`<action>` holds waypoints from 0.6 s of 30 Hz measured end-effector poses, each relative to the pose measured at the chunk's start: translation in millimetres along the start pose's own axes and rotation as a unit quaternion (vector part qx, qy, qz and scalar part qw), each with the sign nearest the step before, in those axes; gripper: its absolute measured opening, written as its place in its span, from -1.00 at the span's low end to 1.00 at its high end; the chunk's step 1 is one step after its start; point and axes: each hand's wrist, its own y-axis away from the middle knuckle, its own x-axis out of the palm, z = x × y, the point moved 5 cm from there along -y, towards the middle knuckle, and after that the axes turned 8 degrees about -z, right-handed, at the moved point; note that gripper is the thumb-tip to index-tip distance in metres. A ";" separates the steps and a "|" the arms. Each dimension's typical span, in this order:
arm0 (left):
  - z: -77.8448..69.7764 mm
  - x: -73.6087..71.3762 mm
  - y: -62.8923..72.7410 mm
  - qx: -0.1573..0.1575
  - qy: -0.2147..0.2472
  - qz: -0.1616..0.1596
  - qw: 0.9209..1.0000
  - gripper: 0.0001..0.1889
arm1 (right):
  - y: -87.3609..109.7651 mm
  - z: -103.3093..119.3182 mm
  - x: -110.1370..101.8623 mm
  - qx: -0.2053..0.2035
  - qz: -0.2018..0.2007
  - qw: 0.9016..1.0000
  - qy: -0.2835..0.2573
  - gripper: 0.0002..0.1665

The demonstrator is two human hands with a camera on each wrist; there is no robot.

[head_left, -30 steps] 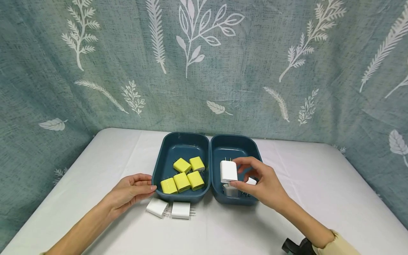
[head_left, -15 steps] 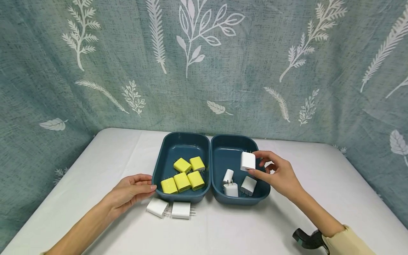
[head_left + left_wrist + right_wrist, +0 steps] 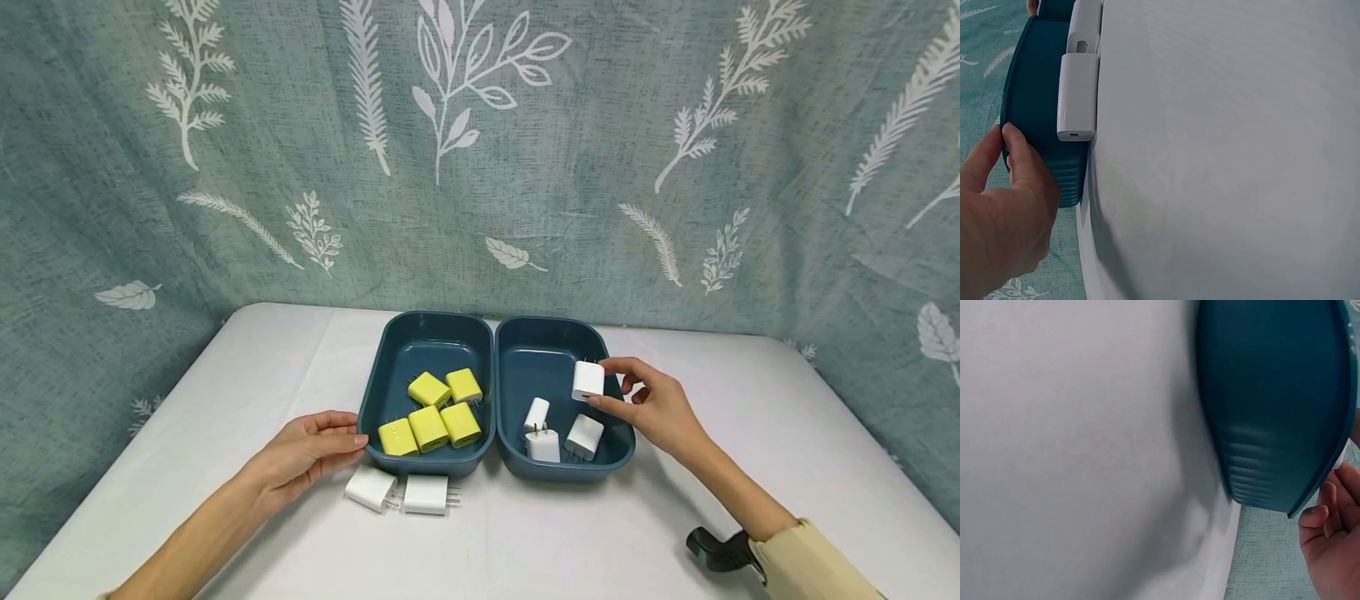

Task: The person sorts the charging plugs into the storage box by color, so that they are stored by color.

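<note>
My right hand pinches a white charger plug between thumb and fingertips, prongs pointing away. It is over the right side of the right blue bin. Below it in that bin lie a white charger, another with prongs up and a narrower-looking one. My left hand grips the rim of the left blue bin at its near left corner; the left wrist view shows thumb and finger pinching that rim. Several yellow chargers lie inside that bin.
Two white chargers lie on the white tablecloth just in front of the left bin. The bins stand side by side. A patterned green curtain rises behind the table. A black device is at my right wrist.
My right hand has carried the white charger rightward across the right bin, then slightly farther right, uncovering the chargers below. My left hand stays at the left bin's rim.
</note>
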 end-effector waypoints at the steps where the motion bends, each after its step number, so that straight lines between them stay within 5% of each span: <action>1: 0.1 -0.2 -0.1 0.000 0.000 -0.001 1.000 -0.43 | -0.6 -0.8 0.7 0.000 0.002 1.000 0.003 -0.45; 18: 0.8 -0.8 -0.9 0.005 -0.004 0.007 1.000 -0.45 | 0.5 0.0 -0.3 -0.025 -0.012 1.000 0.003 -0.57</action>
